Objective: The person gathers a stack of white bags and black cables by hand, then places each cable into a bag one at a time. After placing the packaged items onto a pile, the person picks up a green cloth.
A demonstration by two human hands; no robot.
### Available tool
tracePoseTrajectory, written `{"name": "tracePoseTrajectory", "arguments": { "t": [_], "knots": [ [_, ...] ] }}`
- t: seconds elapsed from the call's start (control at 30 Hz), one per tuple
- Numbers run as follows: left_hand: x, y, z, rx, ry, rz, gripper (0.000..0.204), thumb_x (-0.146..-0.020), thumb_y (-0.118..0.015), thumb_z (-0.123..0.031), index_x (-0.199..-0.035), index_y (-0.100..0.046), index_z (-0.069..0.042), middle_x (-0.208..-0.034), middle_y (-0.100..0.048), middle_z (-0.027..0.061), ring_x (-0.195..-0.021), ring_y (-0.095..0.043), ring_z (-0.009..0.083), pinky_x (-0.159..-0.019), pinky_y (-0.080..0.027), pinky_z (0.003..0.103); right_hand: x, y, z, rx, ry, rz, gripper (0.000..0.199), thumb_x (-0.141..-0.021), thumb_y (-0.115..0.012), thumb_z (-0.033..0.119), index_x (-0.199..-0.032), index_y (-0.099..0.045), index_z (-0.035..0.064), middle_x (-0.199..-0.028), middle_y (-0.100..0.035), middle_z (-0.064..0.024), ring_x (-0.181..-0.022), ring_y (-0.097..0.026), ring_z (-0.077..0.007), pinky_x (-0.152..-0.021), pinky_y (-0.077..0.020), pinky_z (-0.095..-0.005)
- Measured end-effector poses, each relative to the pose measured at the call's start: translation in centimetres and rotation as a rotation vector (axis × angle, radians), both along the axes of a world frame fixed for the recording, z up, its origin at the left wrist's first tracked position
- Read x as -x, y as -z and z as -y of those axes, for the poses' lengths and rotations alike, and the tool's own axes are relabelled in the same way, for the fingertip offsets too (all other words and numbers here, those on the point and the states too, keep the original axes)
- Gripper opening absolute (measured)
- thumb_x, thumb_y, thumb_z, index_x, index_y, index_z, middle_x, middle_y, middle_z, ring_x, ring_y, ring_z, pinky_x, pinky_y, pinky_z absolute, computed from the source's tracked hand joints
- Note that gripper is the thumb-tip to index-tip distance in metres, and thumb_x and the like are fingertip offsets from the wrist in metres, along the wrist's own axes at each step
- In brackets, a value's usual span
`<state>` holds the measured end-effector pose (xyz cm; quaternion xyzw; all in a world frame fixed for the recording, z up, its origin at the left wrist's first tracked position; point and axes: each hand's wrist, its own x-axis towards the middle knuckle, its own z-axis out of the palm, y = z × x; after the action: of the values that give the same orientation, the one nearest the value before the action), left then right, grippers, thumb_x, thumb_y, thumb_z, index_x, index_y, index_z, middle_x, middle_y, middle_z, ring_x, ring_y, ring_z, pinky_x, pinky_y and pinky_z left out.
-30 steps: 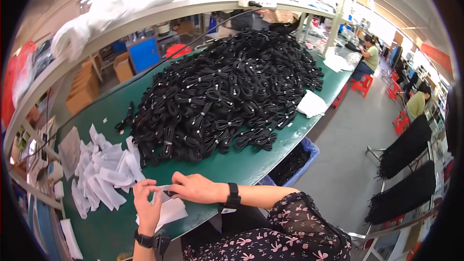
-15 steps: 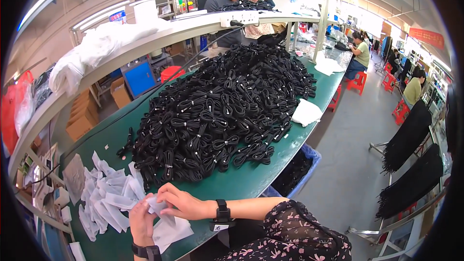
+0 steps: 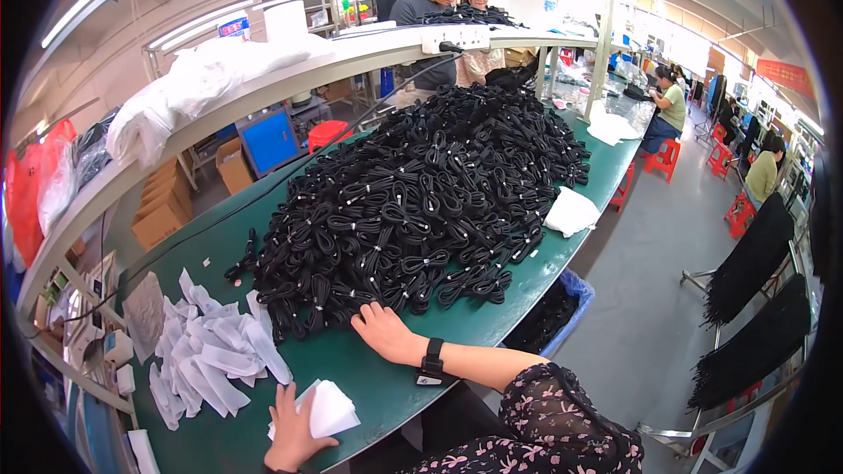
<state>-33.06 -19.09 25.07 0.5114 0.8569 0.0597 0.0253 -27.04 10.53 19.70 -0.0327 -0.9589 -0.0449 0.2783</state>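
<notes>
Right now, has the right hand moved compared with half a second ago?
Yes: rightward and away from the body. Judged against the pile of black cable bundles, the right hand has gone from short of it to its near edge.

Flat stack of square-cornered white paper sheets, slightly fanned, left hand over its 9 o'clock side. From the stack: loose pile of long, narrow white paper strips at 10 o'clock, overlapping, mixed angles. Big heap of black coiled cable bundles, pale ties round the middles, at 1 o'clock; right hand at heap's 7 o'clock edge.
</notes>
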Motion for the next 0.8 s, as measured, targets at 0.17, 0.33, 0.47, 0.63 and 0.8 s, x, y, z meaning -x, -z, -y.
{"name": "tracePoseTrajectory", "arguments": {
  "t": [0.17,0.33,0.47,0.63,0.8],
  "knots": [
    [2.2,4.5,1.1,-0.006,0.044,0.168,0.106,-0.054,-0.091,-0.033,-0.144,-0.039,-0.010,-0.138,-0.043,0.0206,-0.128,-0.039,0.0434,-0.101,-0.036,0.063,0.3,0.4,-0.2,0.149,-0.022,0.063,0.027,-0.077,-0.063,0.009,-0.102,-0.052,0.0040,-0.091,-0.053,-0.0147,-0.085,-0.055,-0.0307,-0.066,-0.0501,-0.0397],
    [2.3,5.0,0.8,-0.151,0.088,0.203,0.096,-0.059,-0.088,-0.030,-0.140,-0.042,-0.006,-0.139,-0.044,0.0199,-0.125,-0.042,0.0423,-0.102,-0.037,0.059,-1.2,0.7,0.0,0.311,-0.057,0.030,0.027,-0.073,-0.062,0.005,-0.097,-0.051,0.0014,-0.083,-0.059,-0.0178,-0.080,-0.060,-0.0357,-0.066,-0.0516,-0.0438],
    [1.5,4.7,1.1,-0.232,0.137,0.155,0.082,-0.064,-0.085,-0.024,-0.135,-0.047,-0.004,-0.136,-0.048,0.0189,-0.121,-0.046,0.0402,-0.101,-0.039,0.053,-2.9,-1.3,0.1,0.626,-0.108,0.008,0.032,-0.073,-0.062,0.007,-0.103,-0.052,-0.0005,-0.081,-0.062,-0.0205,-0.079,-0.063,-0.0378,-0.070,-0.0511,-0.0464],
    [1.0,4.7,2.2,-0.254,0.117,0.227,0.064,-0.068,-0.082,-0.017,-0.124,-0.056,-0.003,-0.131,-0.051,0.0186,-0.117,-0.049,0.0387,-0.098,-0.041,0.049,-5.0,-2.6,1.0,0.883,-0.086,0.102,0.036,-0.075,-0.062,0.010,-0.108,-0.052,-0.0008,-0.079,-0.062,-0.0204,-0.077,-0.064,-0.0372,-0.072,-0.0505,-0.0472],
    [0.0,2.8,1.2,-0.443,0.026,0.082,0.043,-0.070,-0.079,-0.010,-0.108,-0.063,-0.001,-0.119,-0.056,0.0187,-0.110,-0.054,0.0390,-0.094,-0.044,0.046,-6.6,-1.4,0.7,0.724,-0.012,0.072,0.037,-0.077,-0.063,0.012,-0.111,-0.052,0.0012,-0.084,-0.061,-0.0188,-0.079,-0.063,-0.0372,-0.072,-0.0520,-0.0464]
  ]
}}
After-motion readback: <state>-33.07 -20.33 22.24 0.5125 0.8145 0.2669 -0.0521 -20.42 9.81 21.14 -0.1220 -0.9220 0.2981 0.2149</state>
